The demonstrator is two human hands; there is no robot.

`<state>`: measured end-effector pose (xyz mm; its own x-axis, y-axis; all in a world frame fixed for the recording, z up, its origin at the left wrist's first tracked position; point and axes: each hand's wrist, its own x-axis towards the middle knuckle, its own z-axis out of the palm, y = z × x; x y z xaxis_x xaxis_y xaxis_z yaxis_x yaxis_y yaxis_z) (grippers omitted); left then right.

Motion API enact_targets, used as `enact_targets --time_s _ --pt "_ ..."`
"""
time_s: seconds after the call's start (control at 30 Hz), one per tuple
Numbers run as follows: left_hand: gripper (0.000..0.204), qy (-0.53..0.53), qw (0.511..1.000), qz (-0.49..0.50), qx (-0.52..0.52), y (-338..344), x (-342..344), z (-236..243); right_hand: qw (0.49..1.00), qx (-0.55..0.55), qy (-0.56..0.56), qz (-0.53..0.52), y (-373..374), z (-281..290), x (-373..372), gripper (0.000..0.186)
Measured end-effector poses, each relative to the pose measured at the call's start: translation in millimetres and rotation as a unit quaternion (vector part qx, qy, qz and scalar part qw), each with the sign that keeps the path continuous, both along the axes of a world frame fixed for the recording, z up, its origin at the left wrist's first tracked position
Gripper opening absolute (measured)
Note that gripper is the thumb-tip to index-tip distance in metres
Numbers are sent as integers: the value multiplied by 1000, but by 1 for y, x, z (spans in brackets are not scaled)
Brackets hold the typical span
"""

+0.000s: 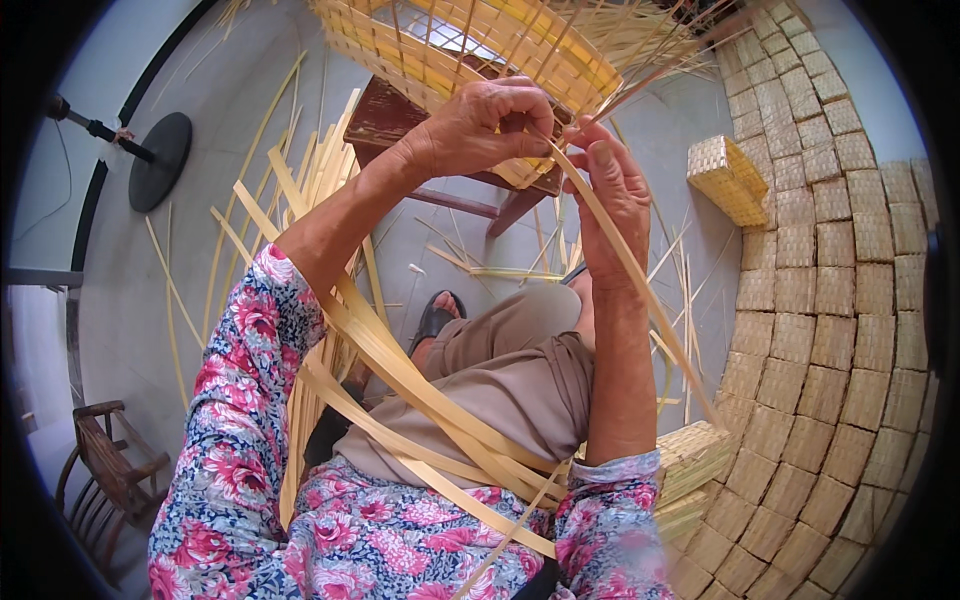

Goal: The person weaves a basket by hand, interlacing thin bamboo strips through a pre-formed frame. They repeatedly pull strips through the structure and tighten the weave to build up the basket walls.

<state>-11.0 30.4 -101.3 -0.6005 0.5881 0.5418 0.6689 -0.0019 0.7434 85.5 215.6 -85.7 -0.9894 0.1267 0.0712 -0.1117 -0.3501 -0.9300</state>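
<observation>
A half-woven yellow basket [400,30] with loose upright strips rests on a dark red wooden stool [380,110] at the top. At its near right corner, my left hand [485,125] pinches a pale flat strip [625,255]. Close beside it, my right hand [610,195] has curled fingers round the same strip, which runs down past my right forearm. The exact point where my fingertips meet the weave is partly hidden. A bundle of wide yellow strips [400,380] lies across my lap and left side.
Stacked woven blocks [830,320] cover the right side, with a single yellow basket [725,180] beside them. Loose strips [170,300] are scattered on the grey floor [130,250]. A black round stand base [165,160] and a wooden chair [105,470] are at the left.
</observation>
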Motion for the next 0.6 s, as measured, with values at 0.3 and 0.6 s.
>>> enact_targets --time_s 0.3,0.6 --pt "15 36 999 23 -5 1 -3 -7 996 79 50 7 -2 3 2 17" --pt "16 31 999 36 4 3 -2 -7 1000 12 -2 -28 -2 1 0 19"
